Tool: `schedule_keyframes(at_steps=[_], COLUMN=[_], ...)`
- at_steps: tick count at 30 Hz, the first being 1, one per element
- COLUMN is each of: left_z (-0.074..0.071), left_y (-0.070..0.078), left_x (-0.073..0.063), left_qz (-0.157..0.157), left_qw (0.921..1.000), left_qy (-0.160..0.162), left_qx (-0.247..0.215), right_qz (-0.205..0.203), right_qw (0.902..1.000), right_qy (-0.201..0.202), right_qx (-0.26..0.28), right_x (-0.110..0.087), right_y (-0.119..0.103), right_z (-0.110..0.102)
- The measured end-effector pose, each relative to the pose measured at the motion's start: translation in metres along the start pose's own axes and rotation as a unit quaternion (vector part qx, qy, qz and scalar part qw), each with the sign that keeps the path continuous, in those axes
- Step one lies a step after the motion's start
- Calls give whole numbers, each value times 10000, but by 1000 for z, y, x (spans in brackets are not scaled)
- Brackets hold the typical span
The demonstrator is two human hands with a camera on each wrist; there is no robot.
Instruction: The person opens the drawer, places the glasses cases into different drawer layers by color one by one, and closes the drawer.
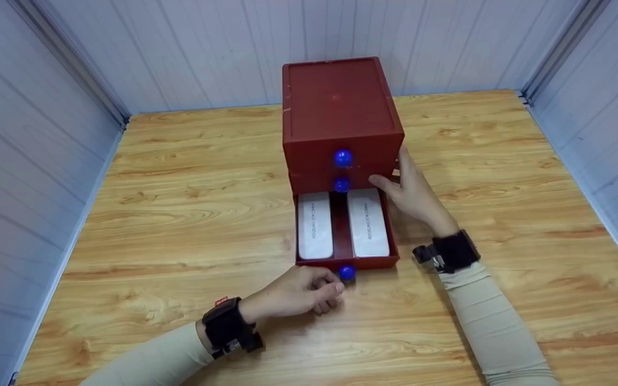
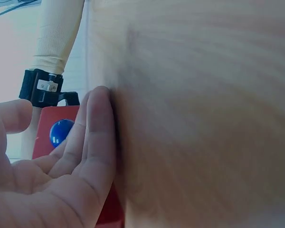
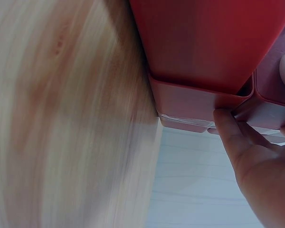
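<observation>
A red drawer cabinet [image 1: 336,107] stands on the table with its bottom drawer [image 1: 343,230] pulled out. Two white boxes lie lengthwise in that drawer, a left box [image 1: 315,228] and a right box [image 1: 368,225], both with printed text. My left hand [image 1: 303,292] is just beside the bottom drawer's blue knob [image 1: 347,273], thumb apart from the fingers. In the left wrist view the fingers partly cover the blue knob [image 2: 61,133]. My right hand [image 1: 416,193] rests against the cabinet's right side, its thumb on the front face. The right wrist view has its fingers [image 3: 230,135] touching the side.
Two more blue knobs, an upper knob [image 1: 343,158] and a middle knob [image 1: 341,185], mark the closed drawers. The wood-grain table [image 1: 191,203] is enclosed by pale panel walls [image 1: 207,53] at the back and sides.
</observation>
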State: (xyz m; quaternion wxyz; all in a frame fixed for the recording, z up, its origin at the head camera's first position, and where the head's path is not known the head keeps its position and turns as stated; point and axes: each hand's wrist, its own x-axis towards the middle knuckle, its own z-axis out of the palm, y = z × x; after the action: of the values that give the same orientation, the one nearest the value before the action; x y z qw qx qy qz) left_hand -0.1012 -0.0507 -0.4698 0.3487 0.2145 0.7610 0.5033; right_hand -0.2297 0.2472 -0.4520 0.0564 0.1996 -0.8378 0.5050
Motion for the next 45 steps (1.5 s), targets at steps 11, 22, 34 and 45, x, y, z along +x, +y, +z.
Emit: schedule_keyframes(at_steps=[11, 22, 34, 45], left_z=[9, 22, 21, 21], left_y=[-1, 0, -5, -5], left_x=[5, 12, 17, 27], left_qz=[-405, -811, -1003, -1078], left_qw=[9806, 9388, 8872, 8728], left_qy=[-209, 154, 266, 603], left_qx=[-1907, -3343, -4496, -4722], right_qz=[121, 82, 80, 34], right_qw=[9999, 10000, 10000, 10000], right_qy=[7, 34, 30, 34], right_qx=[33, 44, 40, 32], right_x=[0, 0, 0, 0], right_y=[1, 1, -1, 1], right_z=[0, -1, 0, 0])
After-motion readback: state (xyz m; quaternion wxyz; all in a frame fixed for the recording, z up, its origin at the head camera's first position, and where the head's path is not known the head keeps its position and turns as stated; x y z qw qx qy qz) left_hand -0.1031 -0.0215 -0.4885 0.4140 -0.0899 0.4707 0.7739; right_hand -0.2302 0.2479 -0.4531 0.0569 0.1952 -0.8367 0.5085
